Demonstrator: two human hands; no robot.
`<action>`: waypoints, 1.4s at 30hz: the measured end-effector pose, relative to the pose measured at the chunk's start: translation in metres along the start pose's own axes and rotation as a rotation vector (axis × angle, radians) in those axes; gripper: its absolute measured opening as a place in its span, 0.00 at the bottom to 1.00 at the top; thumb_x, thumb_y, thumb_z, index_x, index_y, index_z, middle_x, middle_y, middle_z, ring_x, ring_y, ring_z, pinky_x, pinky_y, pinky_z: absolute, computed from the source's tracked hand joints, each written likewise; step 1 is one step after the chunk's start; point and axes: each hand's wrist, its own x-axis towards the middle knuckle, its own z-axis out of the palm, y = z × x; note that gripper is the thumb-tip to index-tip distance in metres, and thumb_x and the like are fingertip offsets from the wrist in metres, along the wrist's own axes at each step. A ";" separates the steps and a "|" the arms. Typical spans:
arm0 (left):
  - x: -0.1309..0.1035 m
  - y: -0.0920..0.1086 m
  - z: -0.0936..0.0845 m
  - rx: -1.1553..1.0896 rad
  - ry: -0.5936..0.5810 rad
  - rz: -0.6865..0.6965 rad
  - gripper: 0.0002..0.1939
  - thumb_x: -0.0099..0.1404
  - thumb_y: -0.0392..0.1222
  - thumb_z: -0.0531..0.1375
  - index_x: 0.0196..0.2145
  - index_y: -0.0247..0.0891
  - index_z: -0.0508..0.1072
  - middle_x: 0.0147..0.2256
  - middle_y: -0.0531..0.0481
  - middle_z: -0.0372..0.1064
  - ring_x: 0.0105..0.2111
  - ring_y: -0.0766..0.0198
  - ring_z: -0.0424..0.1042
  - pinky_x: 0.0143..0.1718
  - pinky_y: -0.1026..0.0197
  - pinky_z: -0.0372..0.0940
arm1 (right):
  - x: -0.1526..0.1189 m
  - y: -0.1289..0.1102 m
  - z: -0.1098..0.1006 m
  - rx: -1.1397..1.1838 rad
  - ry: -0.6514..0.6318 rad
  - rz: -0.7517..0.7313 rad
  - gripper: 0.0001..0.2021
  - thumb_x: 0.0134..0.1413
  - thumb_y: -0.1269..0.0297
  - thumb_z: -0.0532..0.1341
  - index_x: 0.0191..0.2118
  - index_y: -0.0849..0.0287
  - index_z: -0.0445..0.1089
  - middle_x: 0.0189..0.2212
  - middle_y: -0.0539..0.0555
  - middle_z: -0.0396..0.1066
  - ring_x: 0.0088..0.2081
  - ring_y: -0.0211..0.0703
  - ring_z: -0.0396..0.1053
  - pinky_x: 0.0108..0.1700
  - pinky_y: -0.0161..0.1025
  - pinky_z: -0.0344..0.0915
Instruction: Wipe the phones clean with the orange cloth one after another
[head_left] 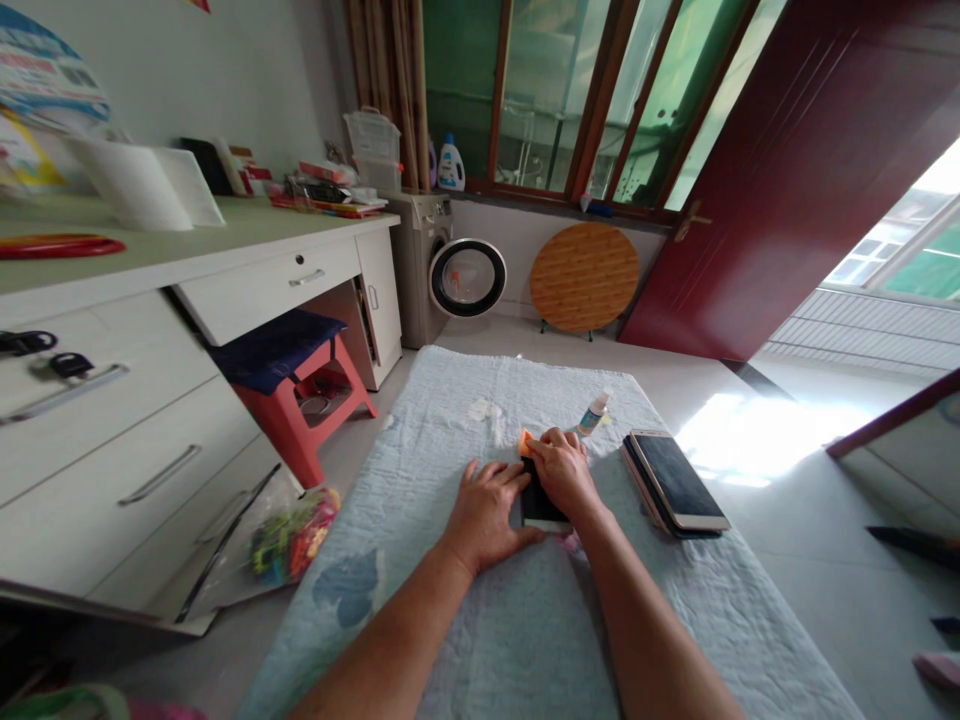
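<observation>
A dark phone-like device (541, 508) with a light lower edge lies on the pale blue quilted cloth (457, 400). My left hand (489, 513) rests along its left side, fingers spread, thumb at the lower edge. Over the device's upper part, my right hand (562, 473) presses an orange cloth (526, 442) with its fingers together. A small spray bottle (594, 413) with a white top stands just beyond my right hand. To the right lies a stack of devices, a white-framed one (679, 480) on top. Something pink shows partly beneath my right wrist.
On the left are a white desk (270, 275), a red stool (300, 410) with a dark cushion, and a plastic bag (277, 540) of colourful items. Behind stand a washing machine (420, 260) with its door open and a round wooden tabletop (585, 277).
</observation>
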 end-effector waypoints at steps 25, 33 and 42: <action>-0.001 -0.004 0.007 0.021 0.009 -0.018 0.35 0.53 0.62 0.65 0.55 0.46 0.69 0.59 0.46 0.63 0.58 0.45 0.60 0.62 0.36 0.44 | -0.078 0.010 -0.043 0.201 -0.118 -0.029 0.16 0.64 0.63 0.52 0.29 0.56 0.74 0.29 0.52 0.66 0.33 0.40 0.64 0.39 0.36 0.57; 0.000 -0.004 0.007 0.017 0.014 -0.007 0.34 0.52 0.60 0.66 0.55 0.46 0.69 0.59 0.46 0.63 0.58 0.45 0.60 0.62 0.37 0.45 | -0.091 0.009 -0.034 0.186 -0.050 0.068 0.14 0.61 0.69 0.54 0.29 0.56 0.74 0.30 0.53 0.67 0.35 0.41 0.64 0.39 0.36 0.57; 0.000 -0.006 0.008 -0.007 0.013 0.001 0.36 0.52 0.62 0.65 0.55 0.43 0.69 0.60 0.45 0.63 0.59 0.45 0.59 0.62 0.37 0.44 | -0.028 0.025 -0.007 0.090 0.061 0.117 0.14 0.61 0.70 0.53 0.31 0.57 0.75 0.32 0.53 0.67 0.37 0.43 0.61 0.42 0.36 0.56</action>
